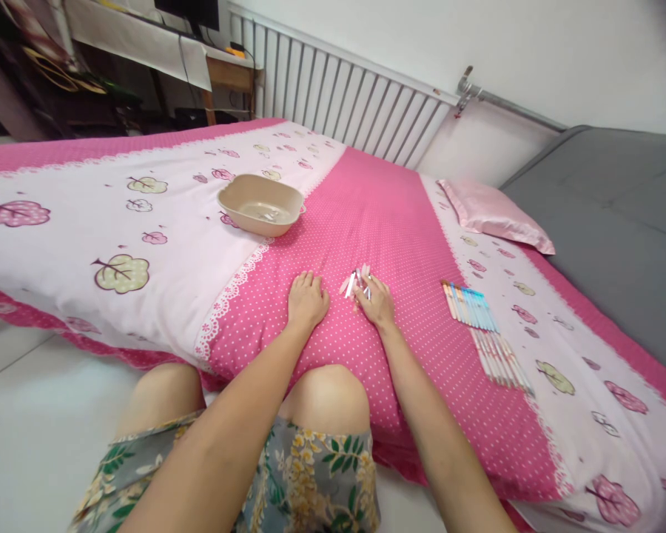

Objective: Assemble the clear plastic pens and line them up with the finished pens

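Observation:
On the pink dotted bedspread (388,192), my left hand (308,300) lies palm down, its fingers stretched out and nothing in it. To its right, my right hand (378,302) reaches over a small loose pile of slim white and pale pink pieces (349,283). Thumb and fingers close around one or more of these pieces; the fingers partly cover the pile, and the exact kind is too small to make out. Farther right, a neat row of pens (477,307) with blue and orange parts lies above a second row of white and red pens (499,359).
A beige plastic basin (260,207) with a few small pieces inside stands on the bed, ahead and left. A pink pillow (496,215) and a grey padded headboard (604,215) are at right. A white railing (338,81) and a desk (227,74) stand behind.

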`<state>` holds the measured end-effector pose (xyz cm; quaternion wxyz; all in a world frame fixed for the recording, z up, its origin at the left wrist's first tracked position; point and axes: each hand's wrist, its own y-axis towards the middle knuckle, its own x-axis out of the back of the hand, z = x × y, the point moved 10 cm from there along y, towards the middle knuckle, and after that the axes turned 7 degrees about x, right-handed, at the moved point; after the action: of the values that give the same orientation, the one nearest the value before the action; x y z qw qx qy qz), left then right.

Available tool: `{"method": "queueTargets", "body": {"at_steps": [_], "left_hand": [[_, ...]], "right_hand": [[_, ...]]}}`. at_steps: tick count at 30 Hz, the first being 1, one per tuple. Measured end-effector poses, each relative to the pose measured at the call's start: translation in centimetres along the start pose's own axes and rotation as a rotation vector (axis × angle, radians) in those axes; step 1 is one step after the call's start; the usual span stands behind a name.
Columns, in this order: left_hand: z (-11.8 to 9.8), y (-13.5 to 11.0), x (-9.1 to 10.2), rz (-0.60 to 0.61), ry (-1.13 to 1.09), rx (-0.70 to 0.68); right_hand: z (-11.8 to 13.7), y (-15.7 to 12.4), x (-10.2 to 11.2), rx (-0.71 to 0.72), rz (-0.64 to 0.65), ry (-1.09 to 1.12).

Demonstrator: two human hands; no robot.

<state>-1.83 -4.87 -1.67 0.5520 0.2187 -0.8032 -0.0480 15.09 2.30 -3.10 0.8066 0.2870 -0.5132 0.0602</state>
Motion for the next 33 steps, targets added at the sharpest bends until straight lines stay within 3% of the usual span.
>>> {"method": "queueTargets", "body": {"at_steps": [33], "left_hand": [[0.02, 0.04, 0.05, -0.010, 0.011, 0.001]], "right_hand": [[-0.13, 0.00, -0.16, 0.001, -0.001, 0.005]]}}
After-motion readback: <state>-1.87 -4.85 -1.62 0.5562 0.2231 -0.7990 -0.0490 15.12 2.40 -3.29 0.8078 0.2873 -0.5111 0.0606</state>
